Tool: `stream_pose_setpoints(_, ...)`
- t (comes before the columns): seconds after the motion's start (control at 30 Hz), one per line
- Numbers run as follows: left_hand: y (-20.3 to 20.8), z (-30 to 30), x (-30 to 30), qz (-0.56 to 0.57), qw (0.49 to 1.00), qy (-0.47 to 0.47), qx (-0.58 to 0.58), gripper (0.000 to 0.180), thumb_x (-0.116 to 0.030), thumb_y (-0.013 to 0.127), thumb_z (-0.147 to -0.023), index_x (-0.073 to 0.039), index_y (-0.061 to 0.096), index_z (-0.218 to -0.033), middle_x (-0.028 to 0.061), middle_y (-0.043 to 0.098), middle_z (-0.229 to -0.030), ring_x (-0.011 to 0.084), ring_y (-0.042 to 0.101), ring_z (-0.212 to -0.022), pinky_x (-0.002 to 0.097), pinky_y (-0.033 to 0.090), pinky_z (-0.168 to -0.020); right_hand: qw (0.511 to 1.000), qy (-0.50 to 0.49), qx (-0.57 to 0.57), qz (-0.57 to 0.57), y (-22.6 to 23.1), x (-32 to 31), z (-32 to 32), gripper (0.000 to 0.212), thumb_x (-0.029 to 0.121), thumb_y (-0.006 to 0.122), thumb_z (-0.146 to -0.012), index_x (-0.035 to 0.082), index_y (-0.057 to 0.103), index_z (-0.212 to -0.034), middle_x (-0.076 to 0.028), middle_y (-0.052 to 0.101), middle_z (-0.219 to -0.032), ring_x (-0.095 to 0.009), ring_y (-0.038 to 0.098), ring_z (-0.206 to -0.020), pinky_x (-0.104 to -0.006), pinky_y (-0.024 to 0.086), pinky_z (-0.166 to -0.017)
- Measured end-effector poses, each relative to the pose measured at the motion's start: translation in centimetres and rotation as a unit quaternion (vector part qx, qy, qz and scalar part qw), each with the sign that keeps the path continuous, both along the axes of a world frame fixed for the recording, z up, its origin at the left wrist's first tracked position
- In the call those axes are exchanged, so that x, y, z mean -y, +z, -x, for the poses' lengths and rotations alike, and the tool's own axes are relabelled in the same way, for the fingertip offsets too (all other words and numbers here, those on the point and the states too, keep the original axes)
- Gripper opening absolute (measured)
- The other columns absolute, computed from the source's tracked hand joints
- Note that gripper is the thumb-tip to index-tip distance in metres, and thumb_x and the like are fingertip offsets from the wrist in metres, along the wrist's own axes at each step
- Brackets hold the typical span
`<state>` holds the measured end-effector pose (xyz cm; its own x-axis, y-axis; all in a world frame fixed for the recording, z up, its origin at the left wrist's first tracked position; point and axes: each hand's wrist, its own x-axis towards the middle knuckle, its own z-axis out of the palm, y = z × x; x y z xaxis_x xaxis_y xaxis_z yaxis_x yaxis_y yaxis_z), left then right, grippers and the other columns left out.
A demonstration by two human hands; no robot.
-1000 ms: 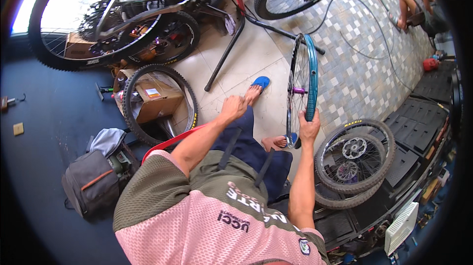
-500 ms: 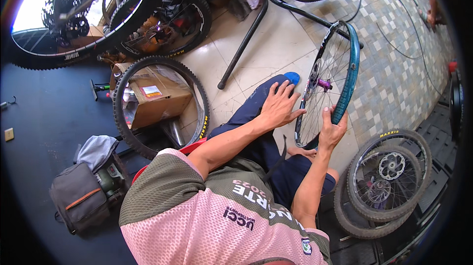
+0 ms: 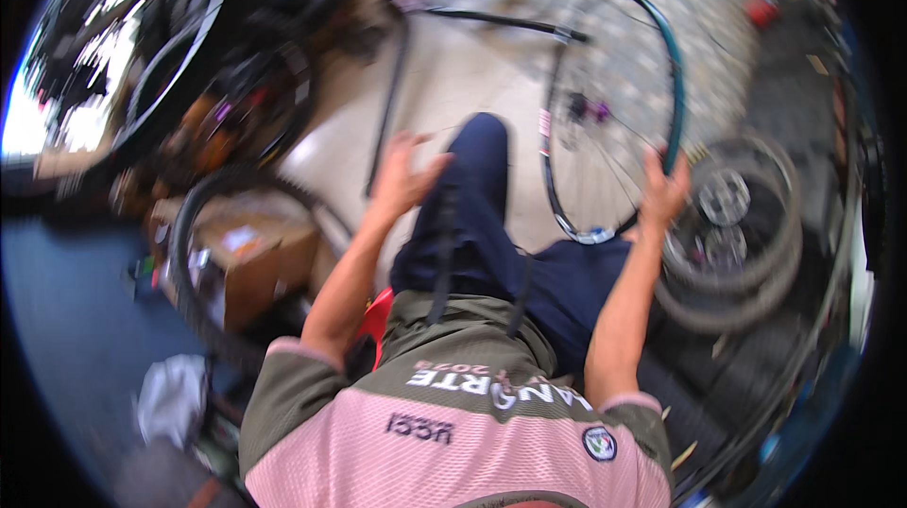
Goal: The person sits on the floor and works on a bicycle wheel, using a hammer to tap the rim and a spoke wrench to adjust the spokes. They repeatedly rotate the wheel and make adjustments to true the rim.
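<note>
A bare bicycle wheel (image 3: pixel 677 83) with a teal band round its rim stands tilted on edge, right of my bent knee. Its purple hub (image 3: pixel 597 111) and thin spokes are smeared by motion. My right hand (image 3: pixel 666 189) grips the rim low on its near right side, thumb and fingers wrapped over it. Away from the wheel, my left hand (image 3: pixel 408 175) hovers left of my knee with fingers apart and nothing visible in it. The wheel's lower edge rests close to my right leg.
Two wheels with disc rotors (image 3: pixel 726 196) lie stacked at the right. Dark stand legs (image 3: pixel 389 102) reach across the floor ahead. At the left, a loose tire (image 3: pixel 184 253) leans round a cardboard box (image 3: pixel 269 262). More bicycle wheels (image 3: pixel 293 102) crowd the upper left.
My left hand has pulled away from beside the wheel to the left of my knee. My right hand keeps its hold on the rim. The view has shifted and blurred.
</note>
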<state>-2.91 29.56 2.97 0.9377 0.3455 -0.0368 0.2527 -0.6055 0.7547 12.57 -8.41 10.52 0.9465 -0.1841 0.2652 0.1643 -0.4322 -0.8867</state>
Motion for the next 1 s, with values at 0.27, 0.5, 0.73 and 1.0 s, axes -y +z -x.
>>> stream_pose_setpoints(0.27,-2.9,2.4,-1.3,0.091,0.993,0.013,-0.069,0.047,-0.033,0.071,-0.099,-0.002,0.063,-0.133,0.0220,0.053,-0.137,0.0330,0.066,-0.112,0.0403,0.055,-0.098,0.969,-0.147,0.114,0.160,10.0,12.3,-0.5,0.031,0.034,0.078,-0.088,0.006,0.070,-0.097,-0.011,0.066,-0.072,-0.026,0.062,-0.065,-0.0380,0.048,-0.063)
stream_pose_setpoints(0.5,-1.5,-1.0,1.4,0.075,0.993,-0.039,-0.079,0.052,-0.041,0.069,-0.100,-0.002,0.062,-0.134,0.0192,0.055,-0.135,0.0317,0.067,-0.110,0.0402,0.054,-0.095,0.967,-0.212,0.075,0.121,13.6,24.5,9.9,0.028,0.031,0.085,-0.085,0.007,0.072,-0.096,0.002,0.060,-0.070,-0.010,0.053,-0.065,-0.0297,0.044,-0.061)
stream_pose_setpoints(0.73,0.3,-8.1,5.2,0.035,0.990,-0.137,-0.016,0.047,-0.040,0.069,-0.100,0.000,0.067,-0.126,0.0111,0.060,-0.109,0.0127,0.055,-0.070,0.0295,0.047,-0.063,0.945,-0.317,0.014,0.074,13.2,29.4,28.1,0.019,0.015,0.083,-0.088,0.004,0.068,-0.091,0.007,0.056,-0.077,-0.004,0.048,-0.072,-0.0228,0.040,-0.065)
stream_pose_setpoints(1.0,3.4,-16.9,15.5,-0.003,0.952,-0.298,0.064,0.048,-0.039,0.067,-0.101,-0.003,0.064,-0.133,0.0196,0.059,-0.125,0.0294,0.070,-0.102,0.0369,0.056,-0.086,0.882,-0.455,-0.116,0.042,12.2,28.4,41.1,0.021,0.016,0.084,-0.088,0.003,0.068,-0.093,0.006,0.060,-0.080,-0.004,0.051,-0.075,-0.0222,0.042,-0.068)
